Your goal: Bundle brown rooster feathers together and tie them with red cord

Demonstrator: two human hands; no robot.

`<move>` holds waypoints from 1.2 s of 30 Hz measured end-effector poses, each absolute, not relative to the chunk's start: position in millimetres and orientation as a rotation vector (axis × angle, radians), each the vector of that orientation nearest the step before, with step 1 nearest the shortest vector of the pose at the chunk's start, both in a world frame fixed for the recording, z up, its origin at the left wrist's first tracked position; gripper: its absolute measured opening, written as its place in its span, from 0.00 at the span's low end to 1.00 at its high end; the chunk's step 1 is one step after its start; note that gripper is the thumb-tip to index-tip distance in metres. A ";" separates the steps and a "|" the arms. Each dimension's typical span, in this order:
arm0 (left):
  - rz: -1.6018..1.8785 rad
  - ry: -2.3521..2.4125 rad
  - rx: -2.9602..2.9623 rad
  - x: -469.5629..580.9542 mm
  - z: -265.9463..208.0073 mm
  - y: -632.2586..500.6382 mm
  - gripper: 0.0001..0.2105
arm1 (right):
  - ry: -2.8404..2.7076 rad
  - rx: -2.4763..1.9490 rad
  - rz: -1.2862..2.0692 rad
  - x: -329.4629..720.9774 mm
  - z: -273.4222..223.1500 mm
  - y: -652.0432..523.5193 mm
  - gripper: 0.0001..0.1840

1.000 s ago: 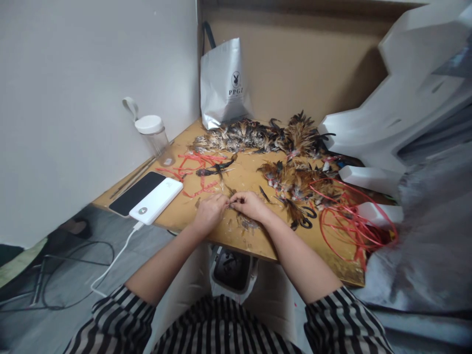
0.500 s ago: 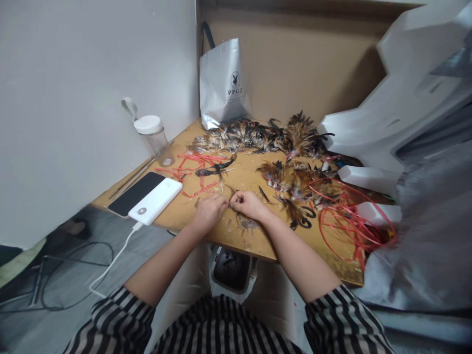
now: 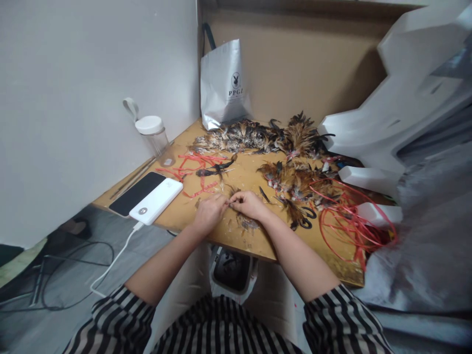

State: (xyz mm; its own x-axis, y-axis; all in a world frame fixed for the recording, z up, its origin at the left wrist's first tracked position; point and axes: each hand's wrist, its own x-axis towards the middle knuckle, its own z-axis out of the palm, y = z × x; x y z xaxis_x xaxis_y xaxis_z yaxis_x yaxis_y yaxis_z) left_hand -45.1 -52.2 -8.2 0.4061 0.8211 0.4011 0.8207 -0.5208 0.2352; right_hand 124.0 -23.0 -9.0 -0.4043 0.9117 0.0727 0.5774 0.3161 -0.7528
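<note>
My left hand [image 3: 211,210] and my right hand [image 3: 250,204] meet fingertip to fingertip over the front of the wooden table. Both are closed in a pinch. A small brown feather [image 3: 233,189] sticks up from between the fingers; most of it is hidden. Right of my hands lie a single dark feather [image 3: 264,194] and black-handled scissors [image 3: 307,217], their blades under loose feathers. Bundles of brown feathers [image 3: 295,177] spread behind them. Dark feathers [image 3: 214,171] and strips of red plastic ribbon [image 3: 201,160] lie beyond my left hand.
A long heap of feathers [image 3: 243,137] lies before a silver bag [image 3: 223,88]. At left stand a lidded clear bottle [image 3: 157,142], a phone [image 3: 138,193] and a cabled white power bank [image 3: 157,200]. Tangled red ribbon [image 3: 346,226] covers the right side. A bin [image 3: 230,270] sits below the edge.
My fingers have shifted only slightly, still pinched together at the same place. The feather tips behind them look a little more spread. Everything else stays where it was.
</note>
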 end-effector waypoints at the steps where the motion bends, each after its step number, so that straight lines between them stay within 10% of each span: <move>1: 0.756 1.533 2.629 -44.9 -8.1 -52.4 0.08 | -2.086 -1.325 0.889 123.8 -9.4 -23.2 0.09; 36: 0.916 1.445 2.291 -47.3 -11.9 -45.4 0.06 | -2.106 -1.316 0.938 125.0 -5.2 -25.9 0.09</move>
